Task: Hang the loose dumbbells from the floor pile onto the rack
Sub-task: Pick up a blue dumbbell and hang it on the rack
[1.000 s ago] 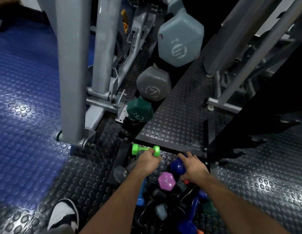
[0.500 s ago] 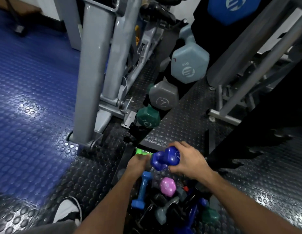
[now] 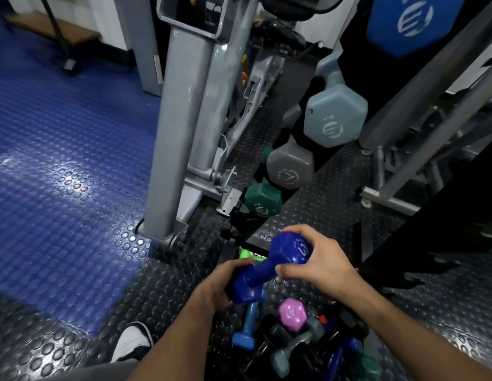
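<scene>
Blue dumbbell [image 3: 269, 273] lifted just above floor pile [image 3: 291, 342], lower centre of frame. Right hand [image 3: 319, 262] grips upper head, left hand [image 3: 225, 281] cups lower head. Long axis tilts up-right; rack [image 3: 302, 138] lies directly above in frame.

Single head-worn view, looking forward and steeply down from close above the hands [image 3: 269, 273], onto studded floor [image 3: 74, 174] and dumbbell pile [image 3: 291, 342]; rack [image 3: 305, 149] rising just ahead.
</scene>
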`<state>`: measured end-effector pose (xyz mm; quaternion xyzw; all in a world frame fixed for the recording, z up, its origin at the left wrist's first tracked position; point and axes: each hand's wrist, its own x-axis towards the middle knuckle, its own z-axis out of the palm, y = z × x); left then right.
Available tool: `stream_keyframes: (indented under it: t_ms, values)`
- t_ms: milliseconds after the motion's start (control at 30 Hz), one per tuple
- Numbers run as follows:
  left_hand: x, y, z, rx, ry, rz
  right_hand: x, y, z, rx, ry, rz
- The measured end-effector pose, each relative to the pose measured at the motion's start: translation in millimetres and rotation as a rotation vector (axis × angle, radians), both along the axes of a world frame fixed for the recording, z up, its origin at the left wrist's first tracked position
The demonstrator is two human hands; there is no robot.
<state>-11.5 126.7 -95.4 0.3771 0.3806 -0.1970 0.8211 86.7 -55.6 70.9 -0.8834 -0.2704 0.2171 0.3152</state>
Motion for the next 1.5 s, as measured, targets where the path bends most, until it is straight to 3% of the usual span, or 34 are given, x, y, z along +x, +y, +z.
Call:
stream_keyframes:
  t_ms: [200, 567, 733, 1000, 1100, 1167, 1233, 1400, 1500]
  values:
    - [-22.8, 35.6, -0.6, 0.173, 0.064, 0.002, -8.5, 28.9, -21.7, 0.093, 0.155, -0.213]
    - [-79.1, 94.5, 38.4, 0.068, -0.346, 0.271, -16.3, 132.4, 26.6, 0.015, -0.118, 0.113]
    - [-71.6, 100.3, 64.6, 0.057, -0.46, 0.329, 15.2, 184.2, 45.2, 0.006, -0.148, 0.09]
    - [-32.0, 82.1, 82.3, 0.264, -0.43, 0.592, 35.0, 234.7, 18.2, 0.054, -0.099, -0.167]
    - [-24.6, 84.4, 74.8, 0.321, -0.383, 0.615, 3.4, 213.5, -1.0, 0.27, -0.047, -0.205]
    - [-20.0, 86.1, 68.3, 0.334, -0.351, 0.636, -21.3, 188.5, -27.6, 0.385, 0.06, -0.268]
    - [-14.5, 85.5, 59.0, 0.342, -0.307, 0.674, -38.1, 162.1, -61.3, 0.359, 0.175, -0.375]
    - [8.3, 76.6, 37.7, 0.369, -0.246, 0.687, -11.5, 119.1, -115.0, 0.554, 0.49, -0.974]
    - [28.6, 71.9, 30.0, 0.388, -0.218, 0.672, 26.6, 109.0, -121.6, 0.733, 0.575, -0.956]
